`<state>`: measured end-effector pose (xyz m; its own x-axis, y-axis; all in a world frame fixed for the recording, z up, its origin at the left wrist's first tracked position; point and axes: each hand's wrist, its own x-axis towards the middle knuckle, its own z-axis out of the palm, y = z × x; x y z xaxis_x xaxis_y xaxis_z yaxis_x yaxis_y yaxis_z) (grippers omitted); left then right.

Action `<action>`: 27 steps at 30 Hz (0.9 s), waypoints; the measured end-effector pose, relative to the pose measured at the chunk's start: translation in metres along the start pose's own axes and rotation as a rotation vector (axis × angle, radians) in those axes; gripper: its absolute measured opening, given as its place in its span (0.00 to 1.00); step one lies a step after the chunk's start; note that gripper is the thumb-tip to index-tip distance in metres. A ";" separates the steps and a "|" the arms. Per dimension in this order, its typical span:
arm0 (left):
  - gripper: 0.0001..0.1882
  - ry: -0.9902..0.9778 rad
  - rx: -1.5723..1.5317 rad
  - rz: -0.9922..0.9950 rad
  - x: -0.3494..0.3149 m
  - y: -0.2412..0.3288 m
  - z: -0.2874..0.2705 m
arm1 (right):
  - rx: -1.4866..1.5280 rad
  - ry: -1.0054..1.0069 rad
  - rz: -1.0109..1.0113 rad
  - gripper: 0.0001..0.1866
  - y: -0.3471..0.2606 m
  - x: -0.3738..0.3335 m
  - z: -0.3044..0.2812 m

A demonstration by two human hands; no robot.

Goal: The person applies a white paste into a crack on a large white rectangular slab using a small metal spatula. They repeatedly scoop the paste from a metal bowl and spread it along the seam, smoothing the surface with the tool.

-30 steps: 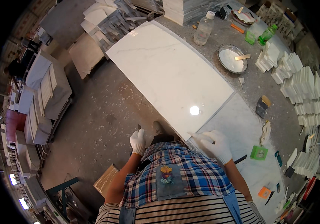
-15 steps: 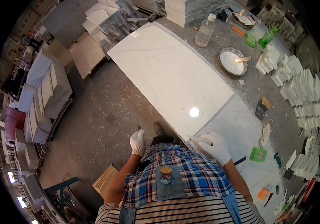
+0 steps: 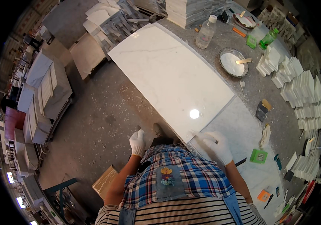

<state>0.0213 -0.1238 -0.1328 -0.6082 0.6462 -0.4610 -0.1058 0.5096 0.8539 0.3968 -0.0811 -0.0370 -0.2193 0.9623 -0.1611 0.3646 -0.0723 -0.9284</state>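
Note:
A large polished white marble-look slab (image 3: 168, 75) with faint grey veins lies flat, its near corner close to my body. My right hand (image 3: 220, 147), in a white knitted glove, is at that near edge, fingertips smeared by motion. A small dark bit (image 3: 216, 142) shows between its fingers; what it is I cannot make out. Over the floor to the left, my left hand (image 3: 137, 143), gloved too, is closed around a small flat grey-brown piece (image 3: 139, 128) that sticks up from the fist. Beneath the slab's right end extends a paler grey-white slab (image 3: 235, 120).
A bowl of white paste (image 3: 232, 63) with a spatula, a clear bottle (image 3: 206, 32) and a green bottle (image 3: 268, 38) stand at the far right. Stacked white tiles (image 3: 304, 90) line the right side. A green box (image 3: 259, 156) sits near my right arm. Slab stacks (image 3: 48, 93) stand left.
My right hand's fingers have shifted slightly forward along the slab's near edge. My left hand stays nearly in place, still closed.

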 end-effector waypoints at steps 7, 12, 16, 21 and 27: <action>0.23 0.024 0.105 0.128 0.015 -0.026 -0.004 | -0.038 0.143 0.093 0.19 -0.006 0.032 -0.006; 0.23 0.005 0.068 0.159 0.016 -0.032 -0.003 | -0.022 0.172 0.089 0.23 -0.019 0.065 -0.013; 0.23 0.009 0.065 0.125 0.023 -0.042 -0.007 | -0.099 0.160 0.039 0.21 -0.025 0.079 -0.015; 0.23 -0.010 0.020 0.063 0.017 -0.032 -0.005 | -0.151 0.119 0.016 0.21 -0.034 0.083 -0.016; 0.22 -0.021 0.000 0.052 0.019 -0.034 -0.005 | -0.199 0.086 0.013 0.20 -0.039 0.087 -0.016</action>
<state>0.0094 -0.1311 -0.1695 -0.5965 0.6834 -0.4209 -0.0747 0.4749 0.8769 0.3778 0.0097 -0.0096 -0.1384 0.9811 -0.1351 0.5398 -0.0396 -0.8408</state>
